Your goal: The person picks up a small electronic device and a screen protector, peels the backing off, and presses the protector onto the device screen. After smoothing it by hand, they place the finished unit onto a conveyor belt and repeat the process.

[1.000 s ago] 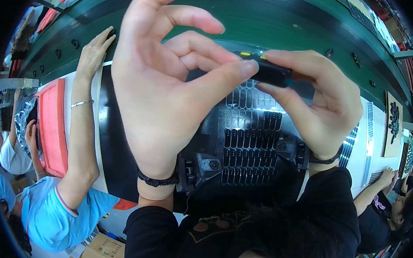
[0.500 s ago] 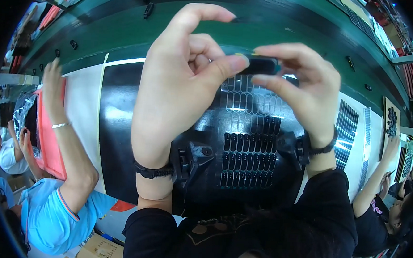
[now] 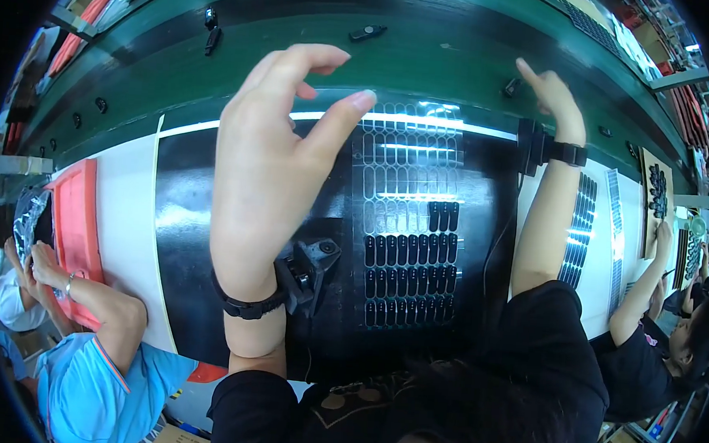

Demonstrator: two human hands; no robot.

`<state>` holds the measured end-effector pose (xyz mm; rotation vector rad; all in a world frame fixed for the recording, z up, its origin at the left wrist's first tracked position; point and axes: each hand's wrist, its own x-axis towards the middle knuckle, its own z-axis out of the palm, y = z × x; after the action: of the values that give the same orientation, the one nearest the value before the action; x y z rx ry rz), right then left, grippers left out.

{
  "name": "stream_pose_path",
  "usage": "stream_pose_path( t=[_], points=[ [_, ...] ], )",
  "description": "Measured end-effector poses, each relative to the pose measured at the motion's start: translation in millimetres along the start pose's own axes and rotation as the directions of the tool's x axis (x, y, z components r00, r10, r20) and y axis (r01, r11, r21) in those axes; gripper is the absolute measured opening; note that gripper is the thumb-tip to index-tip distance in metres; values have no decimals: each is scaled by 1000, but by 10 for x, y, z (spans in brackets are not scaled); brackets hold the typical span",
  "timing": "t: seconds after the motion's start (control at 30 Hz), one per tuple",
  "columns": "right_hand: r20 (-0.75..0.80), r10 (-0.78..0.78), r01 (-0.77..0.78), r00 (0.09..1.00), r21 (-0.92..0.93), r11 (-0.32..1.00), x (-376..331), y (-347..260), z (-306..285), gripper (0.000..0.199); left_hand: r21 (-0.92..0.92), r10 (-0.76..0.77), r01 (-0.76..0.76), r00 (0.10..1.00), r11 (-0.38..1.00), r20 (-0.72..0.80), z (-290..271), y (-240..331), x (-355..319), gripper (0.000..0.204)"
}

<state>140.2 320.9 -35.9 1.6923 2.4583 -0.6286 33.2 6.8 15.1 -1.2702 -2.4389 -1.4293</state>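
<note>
My left hand (image 3: 274, 139) hovers over the black mat, its thumb and fingers curved apart with nothing between them. Past its fingertips, a small black oblong device (image 3: 368, 33) lies on the green conveyor belt (image 3: 428, 72). My right hand (image 3: 555, 97) reaches over the belt, index finger stretched out and no held thing visible. Just beside that hand is another small black device (image 3: 511, 87). Between my arms lies a clear sheet with oval outlines (image 3: 411, 164); rows of black oval pieces (image 3: 409, 282) fill its nearer part.
Black bracket-like mounts sit at my wrists, the left one (image 3: 313, 264) over the mat (image 3: 183, 235). More sticker sheets (image 3: 581, 227) lie to the right, near a tray of black parts (image 3: 657, 191). Co-workers sit on both sides; a red-pink bin (image 3: 78, 221) stands left.
The black device has left my hands, and a similar one now lies on the belt ahead. My right hand has swung out to the right; my left has opened. Devices on the belt have shifted left.
</note>
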Motion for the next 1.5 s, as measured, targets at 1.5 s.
stream_pose_path(
  t=[1.5],
  points=[
    [-451, -844, 927, 290, 353, 130, -1909, -635, 57, 30, -606, -144, 113, 990, 788, -3, 25, 302, -166, 11]
  ],
)
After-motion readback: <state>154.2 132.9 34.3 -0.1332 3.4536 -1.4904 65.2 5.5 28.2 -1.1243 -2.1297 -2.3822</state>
